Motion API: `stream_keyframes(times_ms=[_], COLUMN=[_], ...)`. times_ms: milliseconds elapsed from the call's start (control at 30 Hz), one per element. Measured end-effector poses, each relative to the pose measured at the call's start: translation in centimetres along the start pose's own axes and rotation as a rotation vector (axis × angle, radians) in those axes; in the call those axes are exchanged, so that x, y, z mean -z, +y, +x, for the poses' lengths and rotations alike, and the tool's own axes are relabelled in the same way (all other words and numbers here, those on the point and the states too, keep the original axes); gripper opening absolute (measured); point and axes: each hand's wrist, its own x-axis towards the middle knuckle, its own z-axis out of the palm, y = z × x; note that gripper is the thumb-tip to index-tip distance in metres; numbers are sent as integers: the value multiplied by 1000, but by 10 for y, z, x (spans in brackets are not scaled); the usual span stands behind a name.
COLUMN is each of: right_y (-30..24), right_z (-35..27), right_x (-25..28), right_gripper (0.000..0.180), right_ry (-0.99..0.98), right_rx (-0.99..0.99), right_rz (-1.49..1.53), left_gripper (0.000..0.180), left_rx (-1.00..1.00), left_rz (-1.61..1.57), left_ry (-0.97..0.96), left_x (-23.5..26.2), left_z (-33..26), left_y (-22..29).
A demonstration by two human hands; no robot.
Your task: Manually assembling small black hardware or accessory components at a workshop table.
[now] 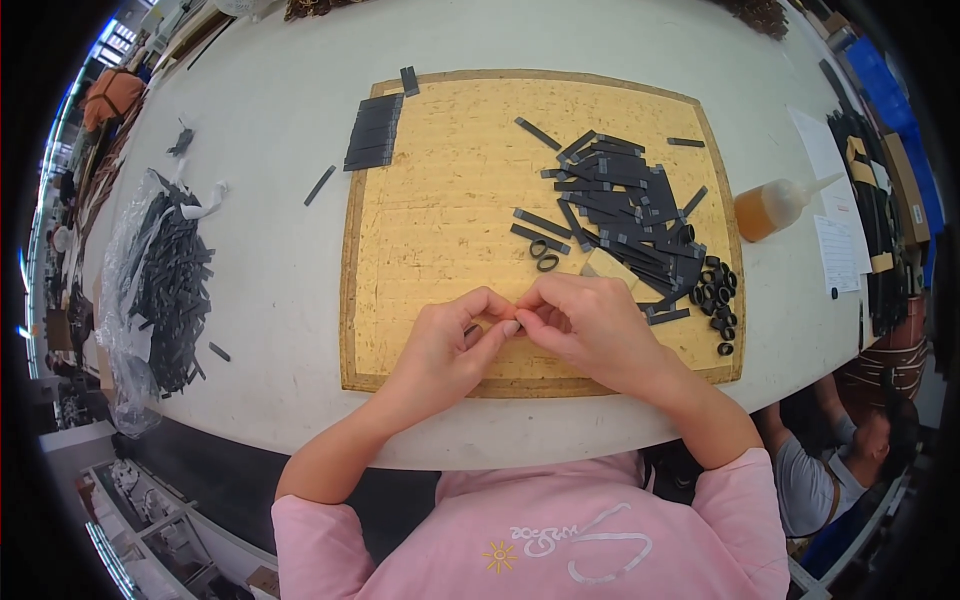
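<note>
My left hand (452,345) and my right hand (590,325) meet fingertip to fingertip over the near part of a tan board (440,210). Between them they pinch a small black strip (472,331), mostly hidden by the fingers. Just beyond the hands lie two finished black loops (543,255). A heap of loose black strips (625,205) covers the board's right half. More black loops (718,300) cluster at its right edge, close to my right hand.
A neat stack of black strips (373,132) rests at the board's upper left. A clear bag spilling black strips (165,290) lies on the white table at left. An amber squeeze bottle (775,205) lies at right, with papers beside it. Another person (850,460) sits low at the right.
</note>
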Motion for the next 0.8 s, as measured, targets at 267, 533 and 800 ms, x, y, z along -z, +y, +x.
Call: stream_keyframes(times_ms=[267,533,800], right_y=[-1,-1,2], right_z=[3,7,5], right_x=[2,7,8], right_gripper=[15,12,12], right_ry=[-37,-104,-91], right_rx=[-60,-80,-42], right_rz=[39,79,106], left_gripper=[7,6,7], left_rx=[-23,-68,-31], left_rz=[11,36,1], left_ry=[13,33,25], left_x=[-2,-3,-3], left_z=[-1,-1,-1], left_y=[0,-4,-2])
